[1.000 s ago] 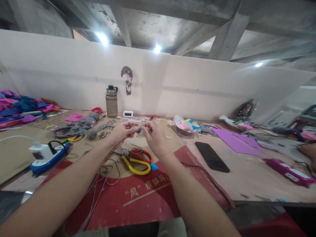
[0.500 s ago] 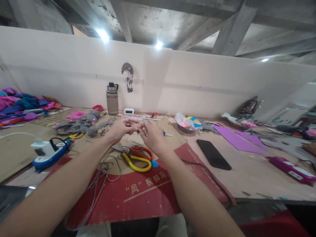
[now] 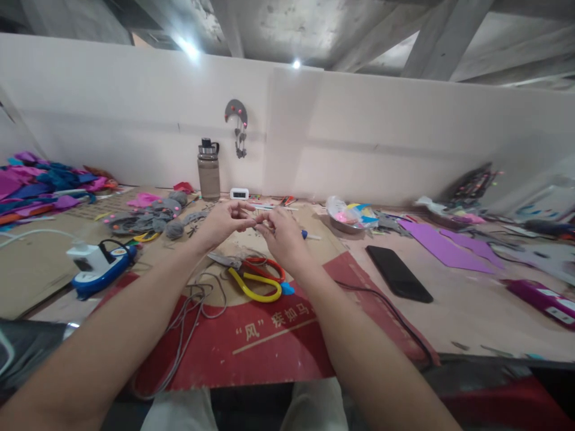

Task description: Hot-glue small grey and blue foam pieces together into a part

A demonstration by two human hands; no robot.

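My left hand [image 3: 223, 222] and my right hand [image 3: 281, 234] meet above the cardboard-covered table [image 3: 471, 305], fingertips pinched together on a small piece I cannot make out. Just below them lie scissors with red and yellow handles [image 3: 254, 278]. Grey cord [image 3: 193, 305] trails under my left forearm. A blue-capped pen [image 3: 309, 235] lies right of my right hand.
A water bottle [image 3: 209, 170] and small clock [image 3: 239, 193] stand by the white wall. Grey felt pieces [image 3: 153, 218] lie at the left, with a power strip [image 3: 96, 266] nearer. A black phone [image 3: 399, 274], purple sheets [image 3: 442, 250] and a bowl of scraps [image 3: 348, 216] lie right.
Both hands stay pinched together and have sunk slightly toward the table. The camera has tilted and shifted, so the scene sits a little higher and rightward.
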